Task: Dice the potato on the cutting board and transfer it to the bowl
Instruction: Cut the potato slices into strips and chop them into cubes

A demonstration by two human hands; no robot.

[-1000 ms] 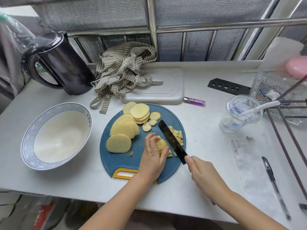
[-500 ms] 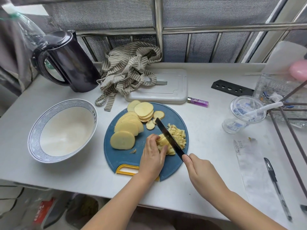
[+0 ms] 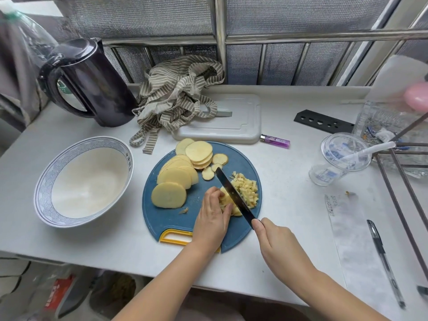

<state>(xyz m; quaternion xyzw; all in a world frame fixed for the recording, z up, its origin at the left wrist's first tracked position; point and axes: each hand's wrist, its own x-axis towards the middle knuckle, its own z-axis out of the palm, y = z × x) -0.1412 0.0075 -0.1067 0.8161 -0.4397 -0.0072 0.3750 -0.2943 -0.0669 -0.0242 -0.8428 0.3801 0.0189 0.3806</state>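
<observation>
A round blue cutting board (image 3: 171, 218) with a yellow handle lies on the white counter. Potato slices (image 3: 178, 174) are fanned and stacked on its left and far side. A pile of diced potato (image 3: 247, 188) sits on its right. My left hand (image 3: 213, 214) holds down a stack of potato strips (image 3: 225, 200) with curled fingers. My right hand (image 3: 275, 239) grips the handle of a black knife (image 3: 234, 195), whose blade lies across the strips just right of my left fingertips. A white bowl (image 3: 46, 181) with a blue patterned rim stands empty to the board's left.
A black kettle (image 3: 92, 82) stands at the back left, a striped cloth (image 3: 176, 91) over a white board (image 3: 234, 126) behind. A purple lighter (image 3: 275, 141), a plastic cup (image 3: 340, 156), a pen (image 3: 384, 258) and a metal rack (image 3: 403, 200) lie to the right.
The knife blade has shifted a little to the left across the strips, and the diced pile on the right has grown. My left hand has stayed on the strips.
</observation>
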